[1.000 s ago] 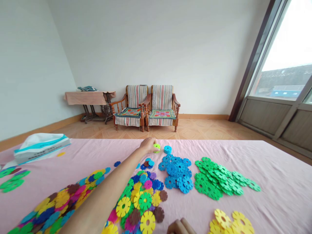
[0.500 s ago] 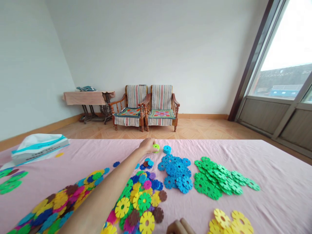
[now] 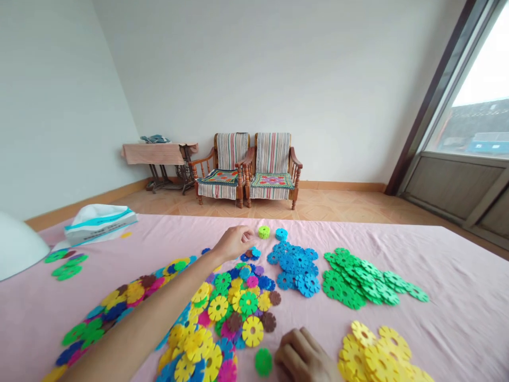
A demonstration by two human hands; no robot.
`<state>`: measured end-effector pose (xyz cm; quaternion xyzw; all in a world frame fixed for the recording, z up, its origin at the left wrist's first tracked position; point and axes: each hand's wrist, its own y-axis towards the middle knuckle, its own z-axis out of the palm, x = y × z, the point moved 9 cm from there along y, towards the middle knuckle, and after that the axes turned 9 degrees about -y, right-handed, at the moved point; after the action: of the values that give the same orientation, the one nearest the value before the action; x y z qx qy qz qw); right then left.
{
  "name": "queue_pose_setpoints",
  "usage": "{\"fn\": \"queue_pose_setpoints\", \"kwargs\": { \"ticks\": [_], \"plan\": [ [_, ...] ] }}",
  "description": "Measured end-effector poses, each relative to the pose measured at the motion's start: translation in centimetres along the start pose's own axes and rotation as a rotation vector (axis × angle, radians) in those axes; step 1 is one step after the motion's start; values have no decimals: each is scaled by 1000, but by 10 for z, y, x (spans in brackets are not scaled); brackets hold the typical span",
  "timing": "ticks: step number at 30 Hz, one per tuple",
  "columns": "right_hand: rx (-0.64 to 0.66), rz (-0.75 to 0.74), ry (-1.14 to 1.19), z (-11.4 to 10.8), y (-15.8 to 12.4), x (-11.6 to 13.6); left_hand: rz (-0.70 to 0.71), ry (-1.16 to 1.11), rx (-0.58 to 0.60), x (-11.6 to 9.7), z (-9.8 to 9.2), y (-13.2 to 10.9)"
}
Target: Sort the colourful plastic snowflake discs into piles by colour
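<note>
My left hand [image 3: 235,242] reaches across the mixed pile of flower-shaped plastic discs [image 3: 234,302]. Its fingers are loosely bent and slightly apart, with nothing visible in them. Just right of its fingertips stands a small stack of lime-green discs [image 3: 263,232], not touched by the hand. A short blue stack [image 3: 281,234] is beside that. Near the front edge, my right hand [image 3: 304,356] rests on the cloth with fingers curled under; whatever they may hold is hidden. A single green disc [image 3: 263,362] lies just left of it.
Sorted heaps of blue discs [image 3: 296,265], green discs [image 3: 358,281] and yellow discs [image 3: 377,353] lie on the pink cloth [image 3: 449,281]. A tissue pack [image 3: 99,225] and a white rounded object [image 3: 18,246] are at left. Two armchairs [image 3: 254,180] stand beyond.
My left hand has let go of the lime-green stack and drawn back left. My right hand has come further into view, and a green disc now shows beside it. The view has shifted.
</note>
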<state>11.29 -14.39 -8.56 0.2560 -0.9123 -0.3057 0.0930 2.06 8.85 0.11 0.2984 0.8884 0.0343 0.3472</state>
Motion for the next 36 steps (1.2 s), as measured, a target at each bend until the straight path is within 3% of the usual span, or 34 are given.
{"fn": "queue_pose_setpoints", "kwargs": {
  "ticks": [8,15,19,22,26,31,36],
  "plan": [
    [256,184,242,-29,15,5,-43,-42,-31,-11,-42,-126],
    [277,280,256,-39,21,6,20,-24,-202,-22,-56,-196],
    [253,339,265,-37,36,4,104,11,-327,-23,-60,-212],
    [213,292,206,-34,59,12,191,69,-402,-22,-64,-216],
    [242,218,36,-17,86,21,264,114,-409,-14,-63,-220],
    [271,212,-58,2,92,24,316,112,-411,-10,-63,-221],
    [183,309,-107,-8,90,12,359,113,-427,-12,-66,-221]
  ]
}}
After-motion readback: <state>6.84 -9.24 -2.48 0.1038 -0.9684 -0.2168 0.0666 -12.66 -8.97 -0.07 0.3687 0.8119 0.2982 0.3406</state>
